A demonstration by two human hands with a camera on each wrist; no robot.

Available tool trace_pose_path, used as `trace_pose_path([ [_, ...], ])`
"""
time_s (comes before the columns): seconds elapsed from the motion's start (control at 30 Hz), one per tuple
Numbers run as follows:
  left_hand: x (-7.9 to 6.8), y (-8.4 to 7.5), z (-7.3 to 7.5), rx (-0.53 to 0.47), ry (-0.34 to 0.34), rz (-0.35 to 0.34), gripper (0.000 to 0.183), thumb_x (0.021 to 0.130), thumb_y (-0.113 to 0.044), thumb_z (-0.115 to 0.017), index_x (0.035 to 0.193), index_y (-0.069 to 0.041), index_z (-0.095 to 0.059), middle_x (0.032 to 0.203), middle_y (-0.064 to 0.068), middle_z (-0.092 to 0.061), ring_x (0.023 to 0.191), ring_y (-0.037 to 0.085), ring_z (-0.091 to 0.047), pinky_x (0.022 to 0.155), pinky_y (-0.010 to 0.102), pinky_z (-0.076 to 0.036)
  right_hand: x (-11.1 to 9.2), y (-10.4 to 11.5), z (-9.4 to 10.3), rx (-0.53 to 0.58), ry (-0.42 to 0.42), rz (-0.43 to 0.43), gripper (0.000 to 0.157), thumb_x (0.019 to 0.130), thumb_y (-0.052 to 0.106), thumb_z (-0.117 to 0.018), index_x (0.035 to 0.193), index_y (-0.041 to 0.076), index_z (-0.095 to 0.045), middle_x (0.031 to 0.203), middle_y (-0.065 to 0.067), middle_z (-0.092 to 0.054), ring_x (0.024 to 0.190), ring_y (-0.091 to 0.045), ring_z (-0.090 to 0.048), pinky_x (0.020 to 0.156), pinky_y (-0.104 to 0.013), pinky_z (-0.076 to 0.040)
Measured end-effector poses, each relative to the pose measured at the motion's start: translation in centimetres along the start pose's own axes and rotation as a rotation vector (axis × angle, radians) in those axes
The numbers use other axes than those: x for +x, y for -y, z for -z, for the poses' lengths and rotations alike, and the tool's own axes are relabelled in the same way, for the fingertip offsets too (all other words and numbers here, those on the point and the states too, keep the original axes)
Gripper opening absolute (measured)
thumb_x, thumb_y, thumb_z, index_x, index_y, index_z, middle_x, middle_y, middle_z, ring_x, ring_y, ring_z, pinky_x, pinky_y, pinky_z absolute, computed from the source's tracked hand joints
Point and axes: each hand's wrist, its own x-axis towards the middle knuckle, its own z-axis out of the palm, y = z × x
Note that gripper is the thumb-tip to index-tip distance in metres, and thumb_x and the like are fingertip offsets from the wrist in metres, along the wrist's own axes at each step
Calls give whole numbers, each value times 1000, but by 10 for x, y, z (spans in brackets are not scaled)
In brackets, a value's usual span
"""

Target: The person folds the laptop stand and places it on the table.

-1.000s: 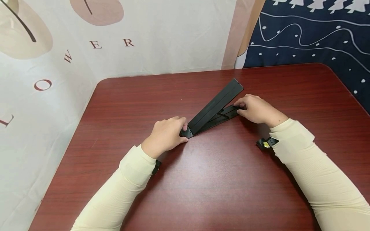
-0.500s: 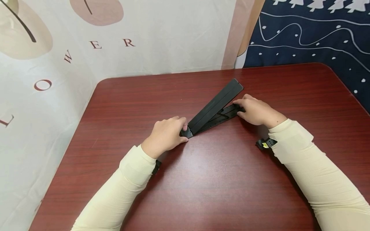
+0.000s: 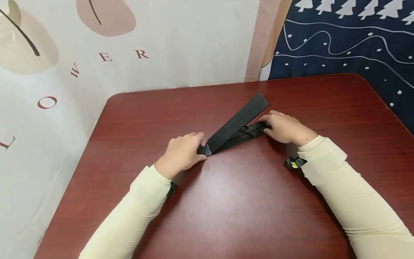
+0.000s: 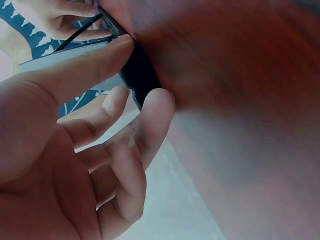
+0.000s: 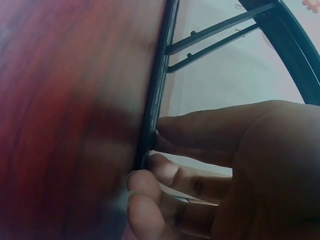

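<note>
A black folding stand, its two long panels hinged at one end, is propped in a narrow V on the table in the head view. The upper panel [image 3: 237, 122] slants up to the back right over the lower panel [image 3: 257, 130]. Thin struts [image 5: 220, 36] link the two in the right wrist view. My left hand [image 3: 182, 153] grips the hinge end [image 4: 141, 75] between thumb and fingers. At the lower panel's other end, my right hand [image 3: 286, 127] pinches the edge, thumb on one side and fingers on the other.
The reddish-brown wooden table [image 3: 239, 212] extends around the stand, with rounded back corners. A pale lettered cloth [image 3: 194, 43] hangs behind it, and a dark blue cloth [image 3: 343, 46] with white trees hangs at the right. Black wrist devices [image 3: 295, 163] sit below both sleeves.
The head view has tilted slightly, so everything sits a little lower. My right hand has shifted slightly at the lower panel's end. The stand keeps its V shape and the left hand its grip.
</note>
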Motion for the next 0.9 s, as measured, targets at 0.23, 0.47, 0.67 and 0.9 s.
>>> trace_pose_path([
  [0.23, 7, 5, 3, -6, 16, -11, 46, 83, -34, -82, 120, -20, -58, 117, -2, -67, 105, 23, -68, 81, 50, -52, -2, 1, 3, -7, -5, -5, 40, 92, 12, -66, 132, 5, -63, 115, -18, -62, 101, -30, -61, 81, -51, -51],
  [0.47, 12, 13, 7, -32, 22, 5, 46, 83, -34, -82, 122, -21, -60, 117, -2, -68, 103, 22, -67, 79, 49, -53, -3, -2, 4, 4, 2, 6, 27, 88, 15, -74, 113, 7, -69, 103, -14, -65, 93, -26, -58, 75, -45, -49],
  [0.67, 20, 20, 10, -18, 32, 36, 45, 82, -37, -81, 119, -20, -64, 92, -4, -66, 89, 20, -66, 74, 47, -51, -2, -1, 3, 29, 27, 35, 9, 85, 17, -75, 90, 12, -68, 79, -5, -58, 76, -21, -51, 61, -34, -38],
  [0.9, 27, 23, 12, -27, 52, 36, 47, 83, -36, -81, 124, -20, -65, 88, -7, -67, 89, 18, -67, 76, 48, -52, -3, 1, 3, 44, 58, 48, 14, 83, 20, -77, 81, 13, -65, 71, -3, -53, 68, -18, -48, 57, -32, -35],
])
